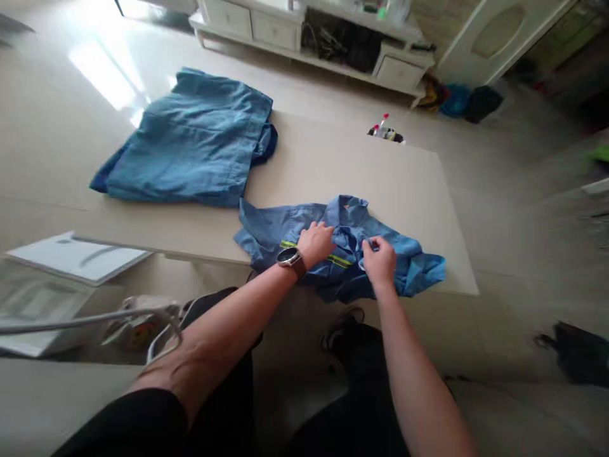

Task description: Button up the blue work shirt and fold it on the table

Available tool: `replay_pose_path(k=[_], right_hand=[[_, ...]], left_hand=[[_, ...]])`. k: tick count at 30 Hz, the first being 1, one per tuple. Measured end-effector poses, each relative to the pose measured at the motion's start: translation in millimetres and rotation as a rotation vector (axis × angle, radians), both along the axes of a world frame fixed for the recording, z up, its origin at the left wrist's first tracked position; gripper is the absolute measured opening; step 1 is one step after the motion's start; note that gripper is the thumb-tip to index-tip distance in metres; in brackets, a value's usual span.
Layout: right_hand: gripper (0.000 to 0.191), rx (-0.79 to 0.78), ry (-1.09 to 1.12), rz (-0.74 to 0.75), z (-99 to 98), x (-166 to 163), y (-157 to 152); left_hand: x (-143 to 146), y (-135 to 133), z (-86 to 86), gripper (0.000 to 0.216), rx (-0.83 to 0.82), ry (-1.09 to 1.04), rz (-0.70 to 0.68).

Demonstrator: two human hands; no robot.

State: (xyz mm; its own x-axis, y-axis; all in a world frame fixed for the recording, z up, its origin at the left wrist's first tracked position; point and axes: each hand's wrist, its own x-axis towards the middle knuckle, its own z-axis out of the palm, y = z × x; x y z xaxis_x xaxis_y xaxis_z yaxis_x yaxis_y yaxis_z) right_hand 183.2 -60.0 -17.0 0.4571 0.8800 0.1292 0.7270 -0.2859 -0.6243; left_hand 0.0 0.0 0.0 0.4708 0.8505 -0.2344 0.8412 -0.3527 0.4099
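Observation:
A blue work shirt (304, 219) with yellow-green reflective strips lies spread along the near edge of the table, its lower part hanging over that edge. My left hand (317, 244), below a watch on the wrist, rests on the shirt's front with the fingers stretched over the cloth. To the right, my right hand (381, 261) pinches the front edge of the shirt between thumb and fingers. The shirt's collar (349, 206) points away from me, and its sleeves reach out to either side. Exactly what lies under my left fingertips is hidden.
A larger blue folded cloth (190, 139) covers the far left of the pale table (404, 184). Small red-capped bottles (383, 124) show beyond the far edge. A white cabinet (276, 30) stands farther back, and a white board (78, 257) sits at lower left.

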Motion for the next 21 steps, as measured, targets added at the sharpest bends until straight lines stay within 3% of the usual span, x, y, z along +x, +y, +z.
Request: replay_pose_path(k=[4, 8, 13, 16, 21], right_hand=[[0.033, -0.032, 0.006, 0.009, 3.6, 3, 1], [0.05, -0.147, 0.079, 0.068, 1.3, 9, 2], [0.044, -0.421, -0.08, 0.141, -15.1, 17, -3], [0.057, -0.599, -0.132, 0.177, -23.9, 16, -10], [0.075, -0.827, -0.109, 0.102, -34.3, 9, -19]], left_hand=[[-7, 0, -10.9, 0.041, -0.134, 0.094, 0.032], [-8, -1, -16.2, 0.046, -0.177, 0.081, 0.039], [-8, 3, -25.9, 0.051, -0.175, 0.064, 0.034], [-10, 8, -33.4, 0.051, -0.16, 0.068, -0.017], [-11, 6, -37.8, 0.056, -0.188, 0.054, 0.014]])
